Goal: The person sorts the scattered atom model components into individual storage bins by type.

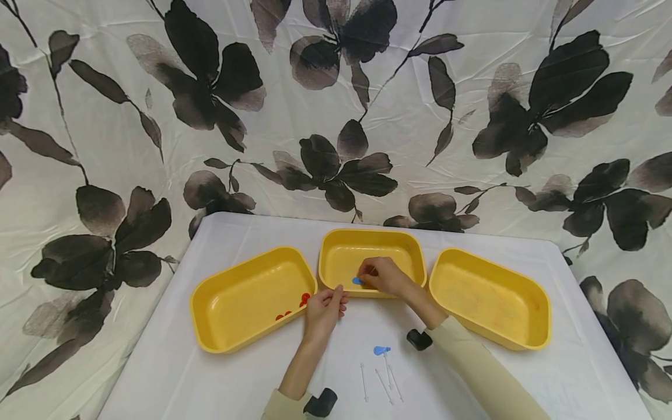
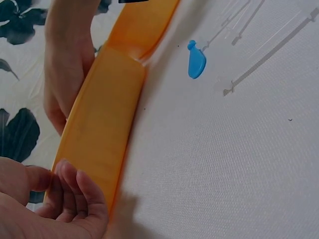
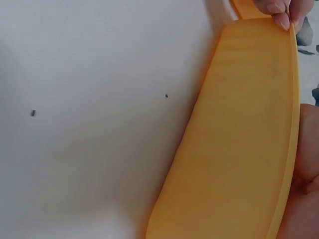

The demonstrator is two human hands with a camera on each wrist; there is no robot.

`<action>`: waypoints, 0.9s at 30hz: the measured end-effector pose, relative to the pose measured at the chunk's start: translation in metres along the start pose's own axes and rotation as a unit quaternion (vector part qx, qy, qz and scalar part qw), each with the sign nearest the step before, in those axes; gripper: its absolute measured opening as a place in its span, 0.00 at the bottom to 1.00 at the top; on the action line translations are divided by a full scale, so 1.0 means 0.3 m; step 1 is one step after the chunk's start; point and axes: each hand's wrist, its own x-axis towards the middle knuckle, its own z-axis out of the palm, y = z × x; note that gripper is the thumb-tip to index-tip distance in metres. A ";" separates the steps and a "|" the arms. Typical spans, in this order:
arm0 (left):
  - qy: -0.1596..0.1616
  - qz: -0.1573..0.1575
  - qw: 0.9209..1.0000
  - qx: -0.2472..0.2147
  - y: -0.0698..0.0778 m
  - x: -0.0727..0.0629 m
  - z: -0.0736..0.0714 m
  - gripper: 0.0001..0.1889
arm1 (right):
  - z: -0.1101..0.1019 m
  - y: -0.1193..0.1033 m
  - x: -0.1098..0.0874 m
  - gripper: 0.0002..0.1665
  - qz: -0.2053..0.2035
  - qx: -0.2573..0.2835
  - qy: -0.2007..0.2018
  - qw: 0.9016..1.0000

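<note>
My left hand (image 1: 321, 312) is at the near left corner of the middle yellow tray (image 1: 336, 242), its thumb and fingers pinching the rim. In the left wrist view, the curled fingers (image 2: 75, 191) lie against the tray's outer wall. Inside that tray is my right hand (image 1: 385, 275), fingers bent down and pinching a small blue deflated balloon (image 1: 357, 280), which pokes out beside the fingertips. The tray wall (image 3: 249, 124) hides those fingertips in the right wrist view. A second blue balloon (image 1: 381, 350) lies on the white table in front, touching the end of a clear thin stick.
Several clear sticks (image 1: 383, 386) lie near the table's front. The left yellow tray (image 1: 210, 338) has several small red pieces (image 1: 304, 299) along its near right side. Another yellow tray (image 1: 541, 318) stands at the right. A floral cloth (image 1: 336, 105) hangs behind the white table (image 1: 157, 373).
</note>
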 end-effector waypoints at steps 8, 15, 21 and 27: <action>0.006 0.002 1.000 -0.004 -0.001 -0.003 0.004 0.16 | -0.008 -0.016 -0.041 0.03 -0.005 0.006 0.030 1.000; 0.019 0.001 1.000 0.004 -0.006 -0.002 0.004 0.16 | -0.008 -0.015 -0.081 0.04 -0.009 0.017 0.060 0.998; 0.014 0.002 1.000 0.008 -0.004 -0.006 0.005 0.17 | -0.016 -0.008 -0.121 0.04 -0.025 0.034 0.103 0.994; 0.013 0.004 1.000 0.009 -0.006 -0.002 0.004 0.17 | -0.038 -0.011 -0.161 0.05 -0.012 0.060 0.120 0.991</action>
